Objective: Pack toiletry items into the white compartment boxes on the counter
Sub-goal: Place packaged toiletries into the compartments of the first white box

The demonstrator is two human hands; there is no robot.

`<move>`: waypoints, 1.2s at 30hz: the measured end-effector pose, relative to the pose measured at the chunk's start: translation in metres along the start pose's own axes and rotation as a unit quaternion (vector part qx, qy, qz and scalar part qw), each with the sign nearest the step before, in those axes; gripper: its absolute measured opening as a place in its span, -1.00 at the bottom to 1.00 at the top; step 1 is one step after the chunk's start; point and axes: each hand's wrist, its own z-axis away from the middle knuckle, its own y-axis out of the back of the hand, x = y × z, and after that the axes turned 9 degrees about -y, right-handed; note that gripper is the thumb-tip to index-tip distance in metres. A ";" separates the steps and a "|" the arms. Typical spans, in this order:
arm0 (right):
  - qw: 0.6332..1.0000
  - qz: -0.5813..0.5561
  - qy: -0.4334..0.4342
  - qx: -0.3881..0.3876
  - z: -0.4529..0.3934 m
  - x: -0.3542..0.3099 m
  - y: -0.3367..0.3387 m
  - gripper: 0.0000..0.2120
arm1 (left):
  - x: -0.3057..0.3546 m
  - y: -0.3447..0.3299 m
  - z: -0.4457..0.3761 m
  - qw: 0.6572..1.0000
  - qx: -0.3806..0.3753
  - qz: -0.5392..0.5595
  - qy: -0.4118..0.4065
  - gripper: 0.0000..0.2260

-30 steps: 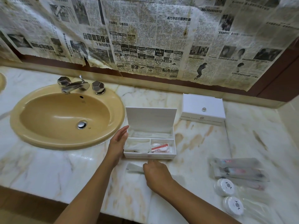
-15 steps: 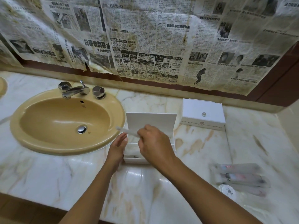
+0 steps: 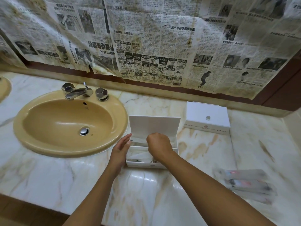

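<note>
An open white compartment box (image 3: pixel 143 164) stands on the marble counter with its lid (image 3: pixel 154 123) upright at the back. My left hand (image 3: pixel 121 148) rests flat against the box's left side, fingers apart. My right hand (image 3: pixel 158 145) hovers over the box, fingers pinched on a long clear-wrapped packet (image 3: pixel 138 141) that lies across the rear compartment. White wrapped items (image 3: pixel 140 156) fill the front left compartment. The front right compartment is hidden behind my right wrist.
A second white box (image 3: pixel 206 117), closed, sits at the back right. Several wrapped toiletry packets (image 3: pixel 246 183) lie on the counter at the right. A beige sink (image 3: pixel 70 123) with a chrome tap (image 3: pixel 78 92) is to the left. Newspaper covers the wall behind.
My right hand lifted the clear packet from the counter in front of the box, carried it up over the box, and has now lowered it into the rear compartment. The left hand stayed put.
</note>
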 end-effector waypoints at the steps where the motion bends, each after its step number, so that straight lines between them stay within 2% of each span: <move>1: 1.000 -0.009 -0.012 -0.022 -0.003 0.001 -0.002 -0.84 | 0.000 -0.001 0.000 1.000 -0.002 -0.001 -0.001 -0.76; 4: 0.991 -0.078 -0.055 -0.096 -0.014 0.006 -0.007 -0.86 | -0.001 0.001 0.000 1.000 0.001 0.000 -0.001 -0.76; 6: 0.981 -0.118 -0.071 -0.134 -0.018 0.010 -0.008 -0.69 | -0.002 0.001 -0.001 1.000 -0.001 0.000 -0.002 -0.75; 8: 0.987 -0.103 -0.041 -0.117 -0.017 0.009 -0.007 -0.61 | -0.003 0.001 -0.001 1.000 -0.003 0.001 -0.005 -0.75; 10: 0.993 -0.090 0.007 -0.076 -0.011 0.003 -0.006 -0.62 | -0.004 0.002 -0.002 1.000 -0.006 -0.001 -0.009 -0.75; 11: 0.992 -0.094 0.025 -0.081 -0.009 -0.001 -0.007 -0.61 | -0.005 0.003 -0.002 1.000 -0.008 -0.002 -0.012 -0.75; 14: 0.982 -0.067 0.040 -0.171 -0.004 -0.010 -0.017 -0.51 | -0.007 0.005 -0.003 1.000 -0.011 -0.005 -0.015 -0.74; 19: 0.977 -0.064 0.012 -0.204 -0.004 -0.014 -0.021 -0.43 | -0.004 0.003 -0.002 1.000 -0.009 0.008 -0.018 -0.74; 21: 0.982 -0.060 0.016 -0.176 -0.002 -0.014 -0.013 -0.50 | -0.004 0.002 -0.001 1.000 -0.009 0.008 -0.019 -0.74; 22: 0.989 -0.060 0.021 -0.137 -0.001 -0.015 -0.009 -0.56 | -0.003 0.002 -0.001 1.000 -0.009 0.007 -0.018 -0.74; 26: 0.990 -0.101 0.065 0.077 -0.001 -0.019 0.015 -0.76 | -0.001 0.001 0.000 1.000 -0.004 0.003 -0.014 -0.75; 29: 0.969 -0.075 0.061 0.227 -0.005 -0.018 0.033 -0.78 | 0.001 0.000 0.001 1.000 -0.008 -0.001 -0.017 -0.74; 30: 0.969 -0.062 0.044 0.233 -0.008 -0.017 0.037 -0.75 | 0.000 0.001 0.001 1.000 -0.007 -0.003 -0.014 -0.74; 33: 0.985 -0.032 -0.005 0.169 -0.009 -0.010 0.041 -0.65 | 0.002 0.001 0.002 1.000 -0.007 -0.005 -0.010 -0.75; 36: 0.984 -0.022 0.002 0.176 -0.001 -0.007 0.040 -0.69 | 0.003 0.001 0.002 1.000 -0.008 -0.001 -0.006 -0.75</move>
